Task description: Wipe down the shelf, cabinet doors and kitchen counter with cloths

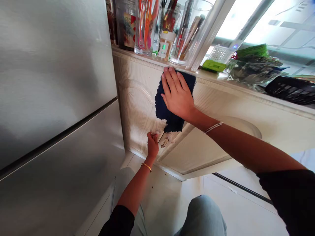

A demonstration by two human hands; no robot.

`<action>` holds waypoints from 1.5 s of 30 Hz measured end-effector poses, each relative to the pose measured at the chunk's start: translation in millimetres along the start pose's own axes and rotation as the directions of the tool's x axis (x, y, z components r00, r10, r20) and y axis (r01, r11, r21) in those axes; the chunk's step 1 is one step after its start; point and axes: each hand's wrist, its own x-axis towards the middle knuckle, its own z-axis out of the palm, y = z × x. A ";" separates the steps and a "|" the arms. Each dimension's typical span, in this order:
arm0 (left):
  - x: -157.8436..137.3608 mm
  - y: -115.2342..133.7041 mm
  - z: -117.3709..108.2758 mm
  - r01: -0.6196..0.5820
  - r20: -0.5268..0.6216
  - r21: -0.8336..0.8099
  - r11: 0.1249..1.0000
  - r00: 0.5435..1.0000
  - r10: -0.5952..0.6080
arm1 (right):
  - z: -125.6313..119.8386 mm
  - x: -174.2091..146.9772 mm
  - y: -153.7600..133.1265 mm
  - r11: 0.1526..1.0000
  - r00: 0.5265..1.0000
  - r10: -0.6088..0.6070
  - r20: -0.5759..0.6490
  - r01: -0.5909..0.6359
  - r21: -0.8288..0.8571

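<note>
My right hand [179, 95] lies flat, fingers stretched upward, and presses a dark blue cloth [161, 106] with jagged edges against the upper part of the pale wood-grain cabinet front. Lower down, my left hand [153, 144] is closed at the handle of the left cabinet door [134, 114]; the fingers hide most of that handle. Just right of it, the small brass-coloured handle [164, 142] of the right cabinet door [209, 144] is bare. The cloth hangs over the upper part of the gap between the two doors.
Above the doors, a ledge holds a glass of orange-handled items [147, 29], a small spice jar [166, 46], a glass of utensils [183, 39], a green-and-white box [215, 62] and a black basket [290, 90]. A large silver appliance [56, 65] stands left. My knee [204, 216] is below.
</note>
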 end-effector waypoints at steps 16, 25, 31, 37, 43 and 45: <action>0.8 4.5 -12.0 0.012 0.018 0.085 0.996 1.000 -0.013 | -54.8 -154.8 -46.5 0.642 0.704 0.598 0.384 -0.707 0.296; -0.1 7.0 -15.1 -0.041 0.054 0.159 0.986 0.998 0.033 | -93.8 -224.8 -12.5 0.689 0.529 0.671 0.519 -0.703 -0.175; 4.1 3.8 -7.5 -0.057 0.031 0.179 0.982 0.998 0.053 | -89.2 -207.2 -19.0 0.067 0.427 0.839 0.338 -0.697 0.713; 11.5 -0.2 6.8 -0.073 0.001 0.192 0.979 0.997 0.074 | -58.1 -144.6 -43.4 0.746 0.724 0.627 -0.286 -0.453 0.488; 13.6 -13.3 6.6 -0.092 -0.033 0.208 0.974 0.994 0.101 | -3.3 -79.6 -23.9 0.953 0.956 0.289 0.043 -0.283 -0.105; 14.2 -19.5 6.2 -0.098 -0.028 0.202 0.974 0.994 0.106 | 7.1 -65.0 -14.6 0.959 0.964 0.253 0.079 -0.239 -0.154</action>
